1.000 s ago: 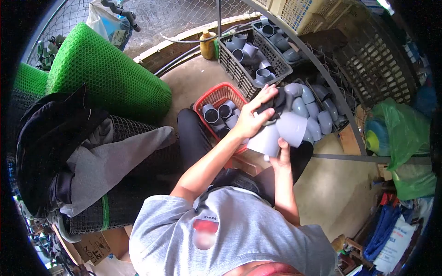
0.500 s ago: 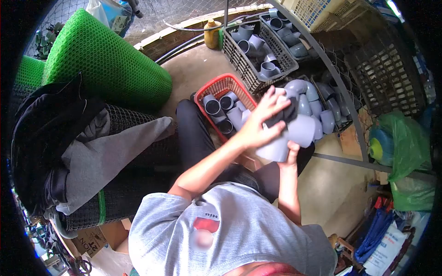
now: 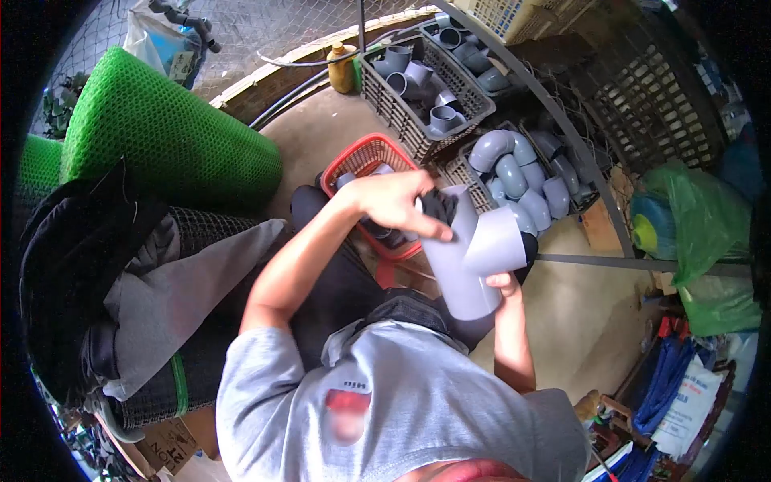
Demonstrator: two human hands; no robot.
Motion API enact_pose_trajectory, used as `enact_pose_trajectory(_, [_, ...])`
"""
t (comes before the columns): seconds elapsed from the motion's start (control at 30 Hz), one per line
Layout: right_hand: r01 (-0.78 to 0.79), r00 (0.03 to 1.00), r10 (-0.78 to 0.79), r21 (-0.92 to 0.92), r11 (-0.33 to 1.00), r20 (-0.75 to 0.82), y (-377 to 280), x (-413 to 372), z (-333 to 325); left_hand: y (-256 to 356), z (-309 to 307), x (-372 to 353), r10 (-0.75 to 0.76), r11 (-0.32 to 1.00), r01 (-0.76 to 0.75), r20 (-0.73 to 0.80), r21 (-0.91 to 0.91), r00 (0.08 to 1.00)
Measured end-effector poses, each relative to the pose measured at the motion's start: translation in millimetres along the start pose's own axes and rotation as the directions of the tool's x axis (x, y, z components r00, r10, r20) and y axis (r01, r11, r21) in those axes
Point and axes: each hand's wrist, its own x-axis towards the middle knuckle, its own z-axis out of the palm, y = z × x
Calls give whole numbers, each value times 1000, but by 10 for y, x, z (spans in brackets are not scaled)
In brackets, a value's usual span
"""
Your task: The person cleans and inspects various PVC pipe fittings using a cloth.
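We've got our right hand (image 3: 507, 287) gripping the pipe fitting (image 3: 456, 277), probably to steady it, while our left hand (image 3: 392, 201) clutches black cloth (image 3: 438, 206) against it.

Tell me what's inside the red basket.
Gray pipe fittings show inside the red basket, near its far and near ends. The left hand and wrist cover the middle, so what lies there cannot be seen.
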Motion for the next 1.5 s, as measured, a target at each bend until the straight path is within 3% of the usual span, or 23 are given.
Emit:
enact_pose_trajectory(0.03, [52,998,-48,-91,994,48,-74,213,-50,93,30,-52,99,993,-95,44,-68,994])
enact_pose_trajectory(0.2, [333,923,-194,-440,834,332,-493,337,-209,376,177,-291,143,981,-152,-80,-121,987])
enact_pose_trajectory(0.27, [152,965,7,-583,798,261,-611,321,-136,413,196,-311,126,988,-136,-135,-71,983])
enact_pose_trajectory(0.3, [242,964,-122,-591,769,236,-745,425,-14,367,254,-280,74,975,-107,-169,-195,983])
enact_pose_trajectory(0.4, [440,895,-166,-879,182,414,-766,530,-53,206,300,-164,-49,940,-25,-205,-341,977])
enact_pose_trajectory(0.5, [443,885,-186,-895,50,427,-726,588,-9,22,346,19,-206,843,-19,-356,-538,911])
enact_pose_trajectory(0.6, [420,895,-201,-904,83,397,-699,634,-1,237,304,17,-277,782,-28,-387,-623,879])
enact_pose_trajectory(0.63, [438,894,-200,-879,190,402,-706,670,-60,202,318,8,-236,877,5,-421,-481,876])
enact_pose_trajectory(0.67, [440,892,-202,-879,186,404,-731,658,-74,185,323,-6,-188,945,36,-451,-324,873])
enact_pose_trajectory(0.7, [404,914,-176,-793,457,364,-765,641,-77,299,318,-59,-52,961,-87,-484,-261,874])
enact_pose_trajectory(0.73, [331,933,-138,-641,692,333,-779,641,-89,295,324,-102,-59,961,-76,-466,-265,883])
enact_pose_trajectory(0.8, [-62,948,171,-369,927,269,-470,527,-223,390,264,-246,36,989,-84,-354,-121,935])
enact_pose_trajectory(0.83, [100,950,-18,-249,963,311,-436,528,-239,401,273,-275,51,984,-105,-344,-141,937])
enact_pose_trajectory(0.87, [261,922,-209,-122,958,326,-398,516,-276,460,267,-321,47,985,-101,-340,-141,939])
enact_pose_trajectory(0.9, [-204,942,140,190,960,304,32,187,-480,552,247,-370,106,976,-149,-252,-159,962])
enact_pose_trajectory(0.93, [-404,903,234,523,751,361,19,186,-456,599,231,-396,166,964,-195,-162,-183,973])
enact_pose_trajectory(0.97, [-400,905,233,527,749,356,35,163,-454,524,231,-378,358,933,-359,-110,15,927])
enact_pose_trajectory(1.07, [-404,902,239,507,761,360,37,-102,-290,449,295,-356,608,786,-605,17,122,794])
enact_pose_trajectory(1.13, [-413,896,248,485,770,369,37,-153,-143,530,211,-337,773,541,-773,164,331,612])
enact_pose_trajectory(1.23, [-444,877,268,462,768,398,64,-213,43,486,204,-476,724,183,-676,367,714,584])
enact_pose_trajectory(1.33, [-470,859,281,442,764,428,181,134,280,386,132,-404,768,102,-653,358,751,531])
enact_pose_trajectory(1.4, [-477,850,280,427,768,446,184,167,332,356,116,-403,708,96,-581,355,808,610])
enact_pose_trajectory(1.5, [-474,844,279,394,787,459,223,247,462,298,203,-469,706,417,-641,215,645,675])
